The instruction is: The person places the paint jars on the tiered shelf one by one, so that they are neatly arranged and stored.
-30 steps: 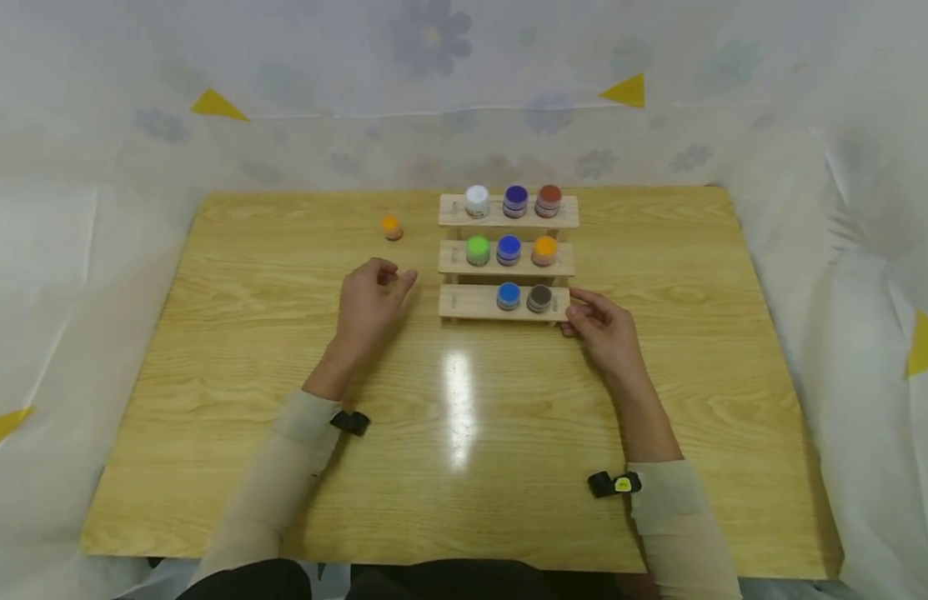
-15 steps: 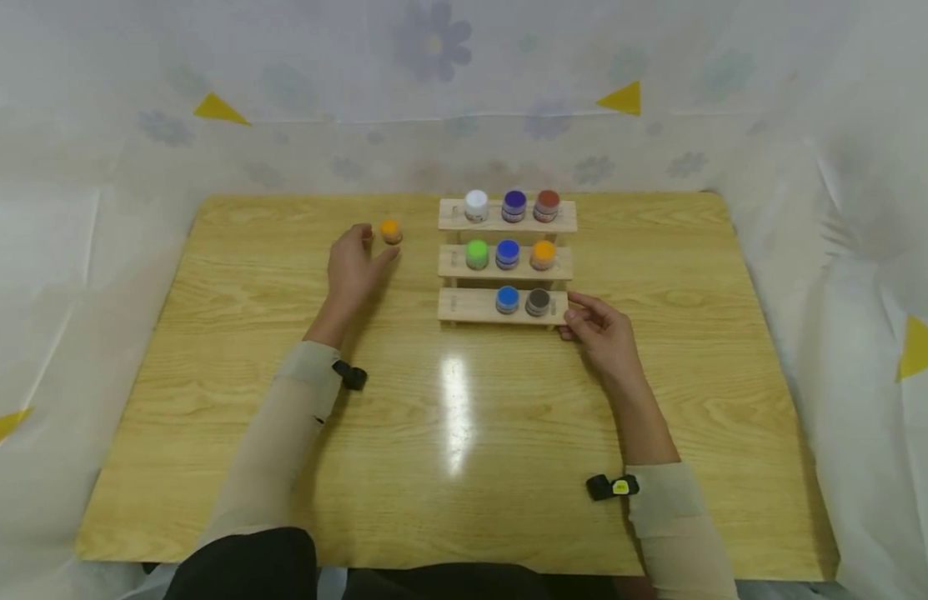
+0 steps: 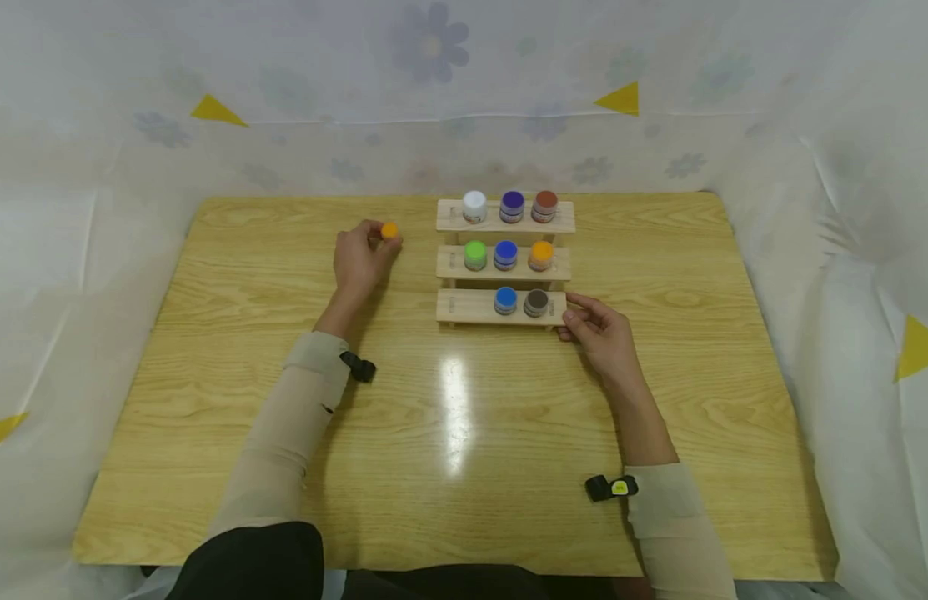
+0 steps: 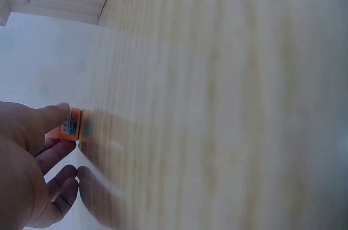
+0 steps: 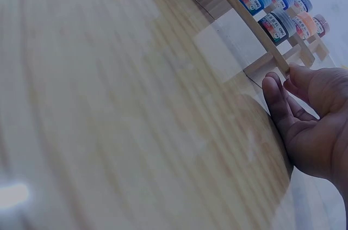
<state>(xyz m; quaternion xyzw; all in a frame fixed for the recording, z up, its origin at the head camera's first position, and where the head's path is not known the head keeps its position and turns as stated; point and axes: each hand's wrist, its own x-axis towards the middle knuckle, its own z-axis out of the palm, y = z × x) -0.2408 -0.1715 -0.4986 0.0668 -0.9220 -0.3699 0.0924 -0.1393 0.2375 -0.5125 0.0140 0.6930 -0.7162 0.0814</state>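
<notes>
At the back left of the table, my left hand (image 3: 362, 260) pinches a small orange-lidded paint jar (image 3: 389, 231) between thumb and fingers. In the left wrist view the labelled jar (image 4: 71, 125) looks to be standing on the tabletop. A three-tier wooden rack (image 3: 464, 307) is to the right of it. My right hand (image 3: 602, 333) holds the right end of the rack's lowest tier with thumb and fingertips. On that tier are a blue paint jar (image 3: 505, 301) and a dark brown paint jar (image 3: 536, 303), with bare wood at its left.
The middle tier carries green (image 3: 475, 256), blue (image 3: 505, 255) and orange (image 3: 541, 256) jars. White (image 3: 474, 207), purple (image 3: 512, 207) and red-brown (image 3: 544, 207) jars stand on the top tier. A white patterned sheet (image 3: 298, 150) rises behind the table (image 3: 231, 400).
My left hand has moved forward to the loose orange jar and closed its thumb and fingers on it. The right hand keeps its place at the rack.
</notes>
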